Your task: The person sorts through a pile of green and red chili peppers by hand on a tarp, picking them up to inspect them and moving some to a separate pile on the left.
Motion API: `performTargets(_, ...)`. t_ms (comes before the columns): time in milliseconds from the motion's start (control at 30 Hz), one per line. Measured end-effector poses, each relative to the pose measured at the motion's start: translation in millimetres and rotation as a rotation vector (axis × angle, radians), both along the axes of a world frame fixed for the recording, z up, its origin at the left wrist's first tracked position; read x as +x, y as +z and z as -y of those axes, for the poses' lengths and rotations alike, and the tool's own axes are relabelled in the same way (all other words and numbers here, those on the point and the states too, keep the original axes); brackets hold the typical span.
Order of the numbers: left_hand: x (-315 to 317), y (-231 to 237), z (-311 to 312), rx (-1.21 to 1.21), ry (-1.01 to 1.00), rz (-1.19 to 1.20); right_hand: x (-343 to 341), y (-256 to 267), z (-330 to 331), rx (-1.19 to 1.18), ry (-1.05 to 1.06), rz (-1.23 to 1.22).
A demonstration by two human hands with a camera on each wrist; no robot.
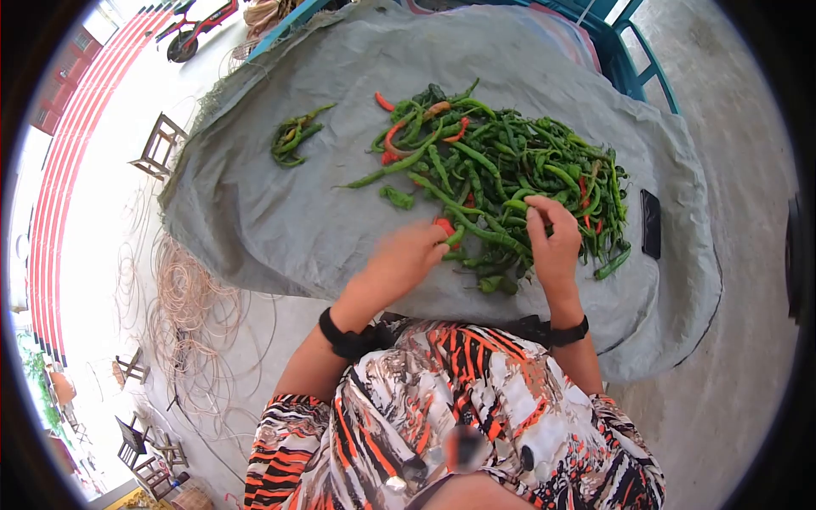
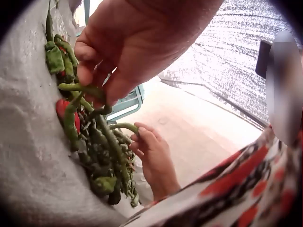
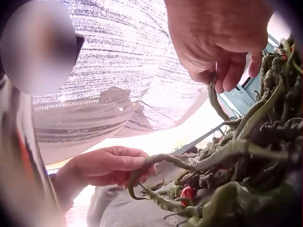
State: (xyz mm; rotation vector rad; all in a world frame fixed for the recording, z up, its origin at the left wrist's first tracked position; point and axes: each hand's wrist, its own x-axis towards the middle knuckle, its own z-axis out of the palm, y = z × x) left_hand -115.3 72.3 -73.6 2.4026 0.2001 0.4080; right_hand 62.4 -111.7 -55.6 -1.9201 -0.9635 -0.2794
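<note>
A heap of long green chili peppers [image 1: 501,157], with a few red ones among them, lies on a grey cloth. At the near left edge of the heap my left hand [image 1: 398,262] pinches a green chili pepper [image 3: 134,182] between thumb and fingers. My right hand [image 1: 557,242], over the near right part of the heap, pinches another green chili pepper [image 3: 216,100] by one end; its lower end meets the heap in the right wrist view. Close to the left fingertips sits a red pepper [image 2: 61,108]. Apart from the heap, at the left, lies a small bunch of peppers [image 1: 293,140].
The grey cloth [image 1: 280,229] drapes over a raised surface with a teal frame [image 1: 633,72] behind. A black phone [image 1: 650,223] lies right of the heap. On the floor at left are coiled cords [image 1: 183,289] and a wooden stool [image 1: 159,146].
</note>
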Motion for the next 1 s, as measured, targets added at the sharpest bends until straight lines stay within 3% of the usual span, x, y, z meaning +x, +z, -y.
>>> performTargets(67,-5,14,-11,-0.059,-0.009,0.054,1,6,0,0.160,0.008,-0.233)
performTargets(233,-9,45,-26,-0.444,-0.059,0.058,13,27,-17,0.363,0.137,-0.380)
performTargets(333,-5,51,-34,-0.549,-0.001,0.127,10,41,-38,0.421,0.260,-0.325)
performTargets(433,3,51,-44,-0.570,0.105,0.180,5,36,-32,0.024,0.168,-0.062)
performTargets(533,16,48,-42,-0.158,0.445,0.335,0,21,-12,-0.295,0.203,0.114)
performTargets(633,8,40,-31,-0.096,0.378,0.125,-13,5,7,-0.454,0.175,0.163)
performTargets(733,2,8,-17,0.086,0.119,-0.039,-16,-8,16,-0.538,0.131,0.206)
performTargets(833,1,-13,0,0.189,0.104,-0.182,-12,-15,20,-0.555,0.116,0.220)
performTargets(1000,2,-21,2,0.243,0.110,-0.110,-16,-15,20,-0.525,0.071,0.161)
